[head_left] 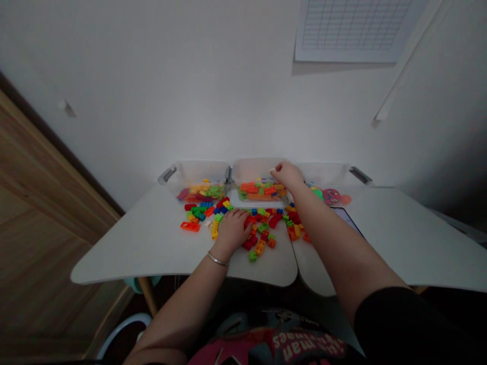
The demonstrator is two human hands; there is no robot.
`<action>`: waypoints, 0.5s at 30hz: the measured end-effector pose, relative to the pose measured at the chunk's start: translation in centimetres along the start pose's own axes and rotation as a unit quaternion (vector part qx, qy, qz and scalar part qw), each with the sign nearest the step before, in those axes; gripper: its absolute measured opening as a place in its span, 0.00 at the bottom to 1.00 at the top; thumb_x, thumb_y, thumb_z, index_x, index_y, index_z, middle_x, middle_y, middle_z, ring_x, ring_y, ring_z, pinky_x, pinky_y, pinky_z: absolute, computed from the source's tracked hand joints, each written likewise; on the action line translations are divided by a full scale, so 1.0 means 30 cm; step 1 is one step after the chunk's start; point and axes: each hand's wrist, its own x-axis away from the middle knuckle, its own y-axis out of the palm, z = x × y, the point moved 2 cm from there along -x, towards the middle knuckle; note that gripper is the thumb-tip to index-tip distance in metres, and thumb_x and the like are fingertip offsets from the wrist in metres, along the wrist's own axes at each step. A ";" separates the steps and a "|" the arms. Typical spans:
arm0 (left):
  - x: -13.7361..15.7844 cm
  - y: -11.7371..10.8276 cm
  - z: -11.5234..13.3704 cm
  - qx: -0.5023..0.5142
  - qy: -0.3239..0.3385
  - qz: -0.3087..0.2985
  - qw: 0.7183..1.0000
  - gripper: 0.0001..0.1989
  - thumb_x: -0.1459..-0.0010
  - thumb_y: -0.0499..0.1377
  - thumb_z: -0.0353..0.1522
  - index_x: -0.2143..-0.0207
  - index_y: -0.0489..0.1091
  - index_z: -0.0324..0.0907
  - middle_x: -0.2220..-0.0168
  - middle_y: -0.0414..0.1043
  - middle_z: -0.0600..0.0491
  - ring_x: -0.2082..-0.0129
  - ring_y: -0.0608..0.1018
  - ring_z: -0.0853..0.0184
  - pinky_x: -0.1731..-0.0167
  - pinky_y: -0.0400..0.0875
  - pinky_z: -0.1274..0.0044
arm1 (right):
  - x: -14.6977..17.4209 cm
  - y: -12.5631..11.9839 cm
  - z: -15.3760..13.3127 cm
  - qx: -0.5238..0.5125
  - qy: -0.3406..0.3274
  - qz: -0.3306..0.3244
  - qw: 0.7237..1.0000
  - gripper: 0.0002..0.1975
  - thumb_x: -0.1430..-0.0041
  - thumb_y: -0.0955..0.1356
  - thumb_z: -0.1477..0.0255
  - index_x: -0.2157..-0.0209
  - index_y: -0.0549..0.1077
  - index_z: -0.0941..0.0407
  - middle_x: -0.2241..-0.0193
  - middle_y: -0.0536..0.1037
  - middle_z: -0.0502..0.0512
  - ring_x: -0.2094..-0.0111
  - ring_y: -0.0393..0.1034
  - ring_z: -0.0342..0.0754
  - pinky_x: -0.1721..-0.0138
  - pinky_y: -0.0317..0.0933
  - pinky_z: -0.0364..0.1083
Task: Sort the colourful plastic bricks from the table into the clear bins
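My left hand (234, 228) lies palm down on a loose pile of colourful toy building blocks (262, 246), its fingers stretched over them and apart. My right hand (288, 175) is raised over the middle clear plastic bin (247, 170), fingers pinched together. A small whitish bit shows at its fingertips, too small to name. Inside that bin are orange, green and other blocks (258, 189). Below my left hand's fingers some blocks are hidden. An orange frame-like block (190, 226) lies at the pile's left edge.
A left clear bin (198, 170) holds yellow, red and green blocks. The right clear bin (323, 172) has pink, green and orange pieces, partly behind my right arm. A dark-edged phone or tablet (346, 218) lies beside that arm. Two white tabletops (140, 243) meet at a seam; a wall stands behind.
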 end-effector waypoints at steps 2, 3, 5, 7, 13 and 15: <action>0.000 0.002 -0.002 -0.001 0.001 0.004 1.000 0.18 0.38 0.55 0.36 0.47 0.72 0.43 0.45 0.74 0.47 0.43 0.71 0.57 0.40 0.62 0.62 | -0.005 -0.001 -0.015 0.030 0.012 -0.021 0.999 0.15 0.44 0.67 0.64 0.59 0.78 0.57 0.60 0.81 0.62 0.58 0.75 0.54 0.55 0.66 0.51; 0.000 0.003 -0.003 -0.001 0.001 0.004 1.000 0.18 0.38 0.55 0.36 0.47 0.72 0.43 0.45 0.74 0.47 0.43 0.71 0.58 0.40 0.62 0.62 | -0.006 -0.001 -0.020 0.039 0.016 -0.028 0.999 0.15 0.45 0.67 0.65 0.59 0.79 0.57 0.60 0.81 0.63 0.57 0.75 0.55 0.55 0.66 0.51; -0.001 0.003 -0.003 -0.003 0.001 0.000 1.000 0.18 0.38 0.55 0.36 0.47 0.72 0.42 0.45 0.74 0.47 0.43 0.71 0.58 0.40 0.62 0.63 | -0.009 -0.001 -0.028 0.046 0.023 -0.037 0.998 0.15 0.45 0.67 0.66 0.60 0.79 0.57 0.60 0.81 0.64 0.57 0.75 0.55 0.56 0.66 0.51; -0.001 0.002 -0.001 -0.003 -0.002 -0.005 1.000 0.18 0.38 0.55 0.36 0.47 0.72 0.42 0.45 0.74 0.46 0.43 0.71 0.58 0.40 0.62 0.63 | -0.008 0.002 -0.031 0.046 0.027 -0.040 0.998 0.15 0.46 0.68 0.65 0.60 0.79 0.57 0.61 0.81 0.63 0.56 0.75 0.56 0.55 0.66 0.52; -0.003 -0.006 0.004 -0.006 -0.006 -0.012 1.000 0.19 0.37 0.54 0.36 0.47 0.72 0.42 0.45 0.74 0.47 0.42 0.71 0.57 0.40 0.62 0.63 | 0.002 0.011 -0.014 -0.007 0.016 0.012 1.000 0.18 0.44 0.67 0.64 0.53 0.76 0.56 0.57 0.80 0.60 0.55 0.74 0.54 0.52 0.64 0.52; -0.003 -0.005 0.004 -0.008 -0.007 -0.013 1.000 0.19 0.37 0.54 0.36 0.47 0.72 0.42 0.45 0.74 0.47 0.42 0.71 0.57 0.40 0.62 0.63 | 0.014 0.009 -0.005 -0.043 -0.016 0.048 0.998 0.17 0.42 0.66 0.64 0.53 0.75 0.56 0.57 0.80 0.58 0.55 0.73 0.54 0.51 0.63 0.52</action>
